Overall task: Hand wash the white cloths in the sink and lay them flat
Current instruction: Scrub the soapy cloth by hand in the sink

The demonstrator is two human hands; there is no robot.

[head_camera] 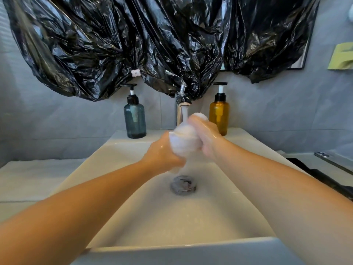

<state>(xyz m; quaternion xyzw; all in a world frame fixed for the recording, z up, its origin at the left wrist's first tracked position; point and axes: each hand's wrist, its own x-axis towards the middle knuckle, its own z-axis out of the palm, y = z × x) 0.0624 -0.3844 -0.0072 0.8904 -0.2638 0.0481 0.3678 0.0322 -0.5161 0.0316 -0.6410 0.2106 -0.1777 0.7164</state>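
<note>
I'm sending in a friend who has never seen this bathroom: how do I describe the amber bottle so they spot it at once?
Find the white sink below the black plastic sheeting. On its back ledge a chrome tap stands between two pump bottles. The amber bottle is right of the tap; left of it stands the blue-grey bottle.

The white rectangular sink (131, 135) is set into the table (324, 181).

- Drain (183, 185): in the basin floor, directly below the fingers (198, 124).
- Faucet (180, 106): on the rear ledge, just beyond the fingers.
- Blue-grey pump bottle (134, 119): upright on the rear ledge, beyond and left of the fingers.
- Amber pump bottle (219, 115): upright on the rear ledge, just beyond and right of the fingers.
- White flat covering (28, 178): on the table, well left of the fingers.
</note>
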